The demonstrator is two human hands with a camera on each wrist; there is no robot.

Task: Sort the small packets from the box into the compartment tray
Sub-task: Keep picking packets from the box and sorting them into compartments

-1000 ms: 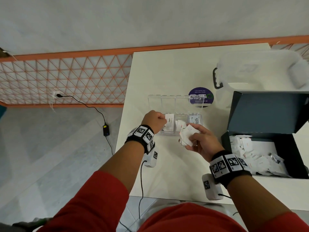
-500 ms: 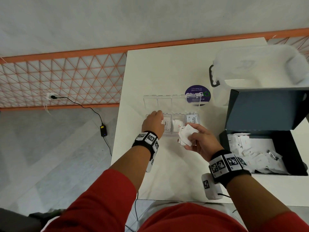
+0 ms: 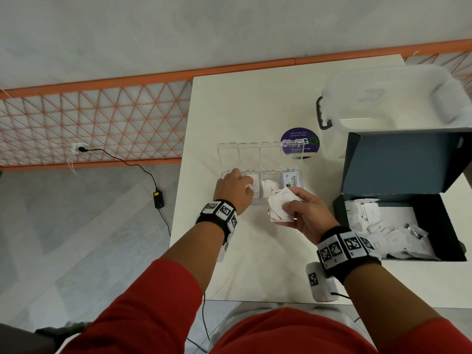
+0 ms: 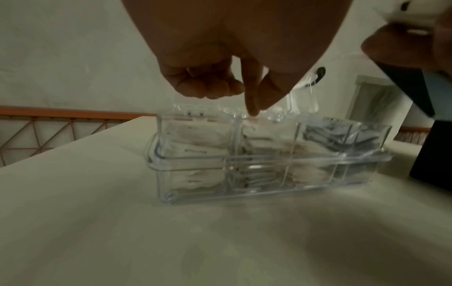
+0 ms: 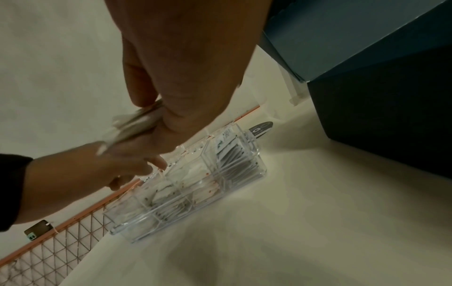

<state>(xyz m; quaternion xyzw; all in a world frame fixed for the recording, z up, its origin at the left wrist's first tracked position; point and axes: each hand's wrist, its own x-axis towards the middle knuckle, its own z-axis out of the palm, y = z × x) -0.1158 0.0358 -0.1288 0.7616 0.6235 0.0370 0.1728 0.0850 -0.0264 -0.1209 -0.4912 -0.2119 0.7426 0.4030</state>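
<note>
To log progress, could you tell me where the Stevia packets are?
In the head view, the Stevia packets fill the clear tray's rightmost compartment, just beyond the right hand.

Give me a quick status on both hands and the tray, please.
Left hand over compartment tray, index finger poking in. Right hand grips packets. Nothing in the way.

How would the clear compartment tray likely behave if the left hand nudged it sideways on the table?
The compartment tray looks like rigid clear plastic, so it would probably slide as one piece. It sits low and broad on the smooth table, so tipping seems unlikely. Its upright open lids might wobble.
</note>
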